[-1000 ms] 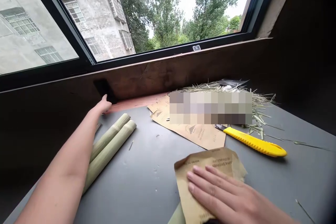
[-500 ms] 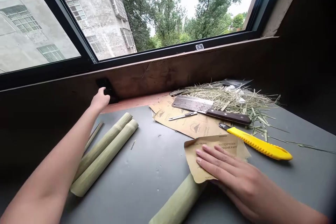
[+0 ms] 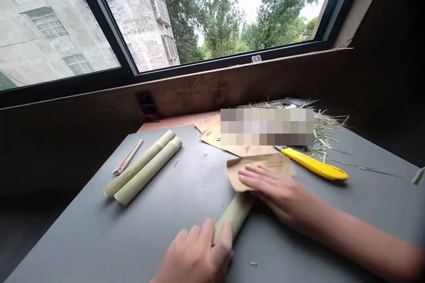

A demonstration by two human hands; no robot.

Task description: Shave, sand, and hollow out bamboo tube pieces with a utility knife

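Observation:
Near the table's front, my left hand (image 3: 199,252) is wrapped round the lower end of a pale green bamboo piece (image 3: 237,214). The bamboo slants up and away to the right. Over its far end lies a sheet of brown sandpaper (image 3: 235,180), which hides that end. My right hand (image 3: 277,188) holds the sandpaper there, its fingers stretched across the top and its thumb out of sight. A yellow utility knife (image 3: 315,166) lies just beyond the right hand.
Two bamboo pieces (image 3: 151,169) and a thin strip with a red mark (image 3: 128,157) lie at left. Behind, a larger brown sheet (image 3: 229,147) is partly covered by a pixelated patch. Bamboo shavings (image 3: 327,130) heap up at back right, below the window.
My left hand has come back from the dark phone-like object by the wall and now grips the bamboo. My right hand and the sandpaper appear slightly higher in view; the camera has shifted.

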